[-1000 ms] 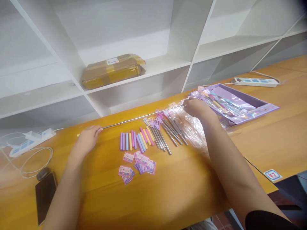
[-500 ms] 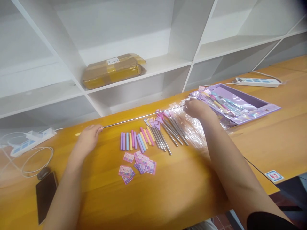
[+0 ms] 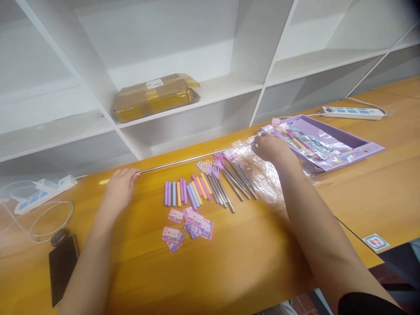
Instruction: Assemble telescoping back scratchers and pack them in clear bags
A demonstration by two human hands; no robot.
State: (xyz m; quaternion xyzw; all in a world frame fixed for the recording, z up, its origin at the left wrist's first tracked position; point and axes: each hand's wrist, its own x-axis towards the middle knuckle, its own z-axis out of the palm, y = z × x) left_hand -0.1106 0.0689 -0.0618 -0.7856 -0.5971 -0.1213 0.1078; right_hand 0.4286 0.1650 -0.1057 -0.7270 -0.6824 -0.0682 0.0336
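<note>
A telescopic back scratcher (image 3: 193, 159) stretches across the table between my hands, its thin metal rod drawn out long. My left hand (image 3: 120, 188) is closed around the handle end, and a yellow tip (image 3: 104, 181) pokes out beyond it. At the other end, my right hand (image 3: 271, 148) grips the rod and hides whatever is on that tip. Below the rod lie pastel handle sleeves (image 3: 179, 194) in a row. Beside them are metal rods with claw-shaped heads (image 3: 216, 170) in pink, purple, yellow and blue. Small printed cards (image 3: 193, 221) lie nearer to me.
Clear plastic wrappers (image 3: 267, 183) lie under my right forearm, beside a purple box (image 3: 354, 155) of bagged scratchers. A phone (image 3: 62, 271) and power strip (image 3: 46, 192) are at left, another power strip (image 3: 354, 113) at back right. A taped parcel (image 3: 157, 97) sits on the shelf.
Both hands keep their hold on the scratcher. My left hand has risen very slightly with its end, and more of the yellow tip shows. My right hand has shifted a touch rightward.
</note>
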